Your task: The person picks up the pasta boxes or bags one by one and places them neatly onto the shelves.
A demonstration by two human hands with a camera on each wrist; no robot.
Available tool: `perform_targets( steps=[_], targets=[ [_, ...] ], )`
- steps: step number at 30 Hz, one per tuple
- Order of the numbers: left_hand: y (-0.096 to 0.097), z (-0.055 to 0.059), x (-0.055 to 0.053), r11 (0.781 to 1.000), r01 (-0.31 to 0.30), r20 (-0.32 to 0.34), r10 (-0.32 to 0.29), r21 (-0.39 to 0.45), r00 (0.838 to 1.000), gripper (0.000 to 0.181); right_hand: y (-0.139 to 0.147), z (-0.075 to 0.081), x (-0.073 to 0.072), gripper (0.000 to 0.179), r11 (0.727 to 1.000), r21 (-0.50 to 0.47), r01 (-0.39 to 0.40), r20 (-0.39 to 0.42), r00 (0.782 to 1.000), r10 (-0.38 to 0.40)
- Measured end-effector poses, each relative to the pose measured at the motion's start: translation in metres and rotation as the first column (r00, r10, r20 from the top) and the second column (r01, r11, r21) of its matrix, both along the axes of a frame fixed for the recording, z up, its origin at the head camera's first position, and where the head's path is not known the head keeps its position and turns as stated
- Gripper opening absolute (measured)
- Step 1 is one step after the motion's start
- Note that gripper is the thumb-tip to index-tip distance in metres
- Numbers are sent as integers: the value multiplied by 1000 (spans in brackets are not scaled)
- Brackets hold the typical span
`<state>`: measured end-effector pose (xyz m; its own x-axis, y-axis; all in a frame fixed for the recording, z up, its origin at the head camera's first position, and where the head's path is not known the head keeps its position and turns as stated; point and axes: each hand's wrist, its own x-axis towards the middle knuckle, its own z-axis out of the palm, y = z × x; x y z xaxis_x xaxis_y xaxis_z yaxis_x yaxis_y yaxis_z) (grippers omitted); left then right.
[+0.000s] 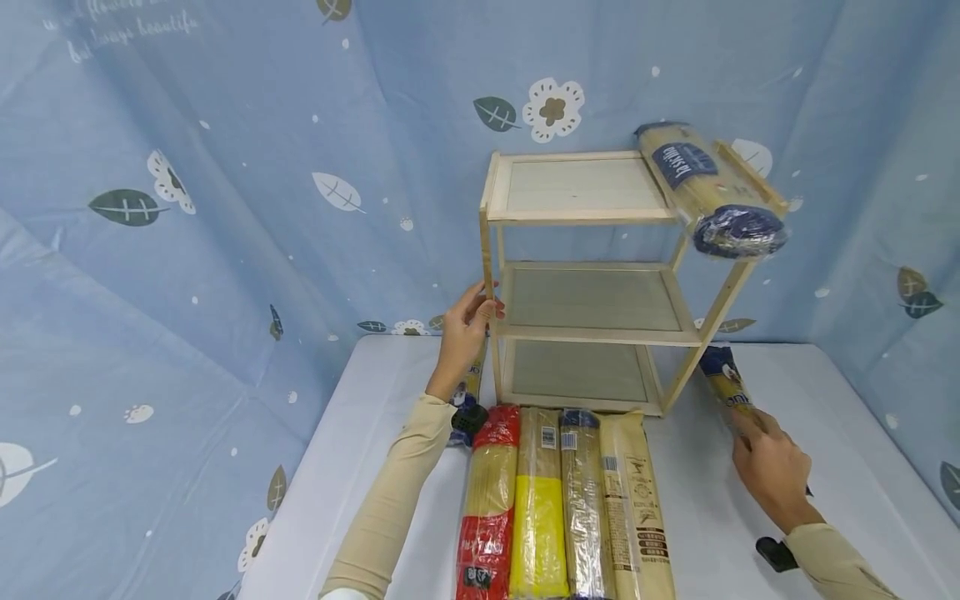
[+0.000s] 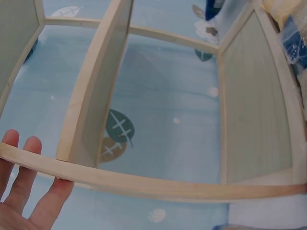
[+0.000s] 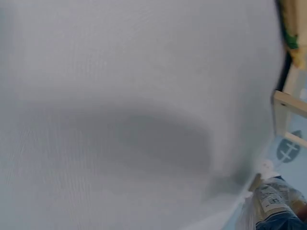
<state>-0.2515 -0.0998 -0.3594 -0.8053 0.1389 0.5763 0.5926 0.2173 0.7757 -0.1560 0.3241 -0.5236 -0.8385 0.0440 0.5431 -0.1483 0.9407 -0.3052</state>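
Observation:
A three-tier wooden shelf rack (image 1: 600, 336) stands on the white table. My left hand (image 1: 463, 332) holds its front left upright at the middle shelf; in the left wrist view the fingers (image 2: 50, 201) lie around that wooden strip. To the right of the rack, my right hand (image 1: 772, 462) grips a spaghetti pack (image 1: 726, 379) with a dark blue end, tilted with its far end beside the rack's leg. The right wrist view shows part of a clear-and-blue pack (image 3: 276, 203) at its lower corner; most of that hand is out of sight there.
A large pasta bag (image 1: 701, 187) lies on the top shelf's right side, its end overhanging the front. Before the rack lie a red pack (image 1: 491, 500), a yellow one (image 1: 540, 517), a clear one (image 1: 581, 500) and a beige one (image 1: 637, 508). Another blue-ended pack (image 1: 474, 379) sits behind my left forearm.

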Motion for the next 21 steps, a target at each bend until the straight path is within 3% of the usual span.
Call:
perform_targets(
  steps=[5,16,21],
  targets=[
    [0,-1,0,1000,5,-6,-5,2,1000,34,3,16,9,36,1000,11,-21,-84,996,22],
    [0,0,0,999,24,-10,-23,28,1000,33,6,60,26,34,1000,-6,-18,-133,991,17],
    [0,2,1,999,36,-16,-36,32,999,33,6,80,32,34,1000,-14,0,-117,993,-2]
  ],
)
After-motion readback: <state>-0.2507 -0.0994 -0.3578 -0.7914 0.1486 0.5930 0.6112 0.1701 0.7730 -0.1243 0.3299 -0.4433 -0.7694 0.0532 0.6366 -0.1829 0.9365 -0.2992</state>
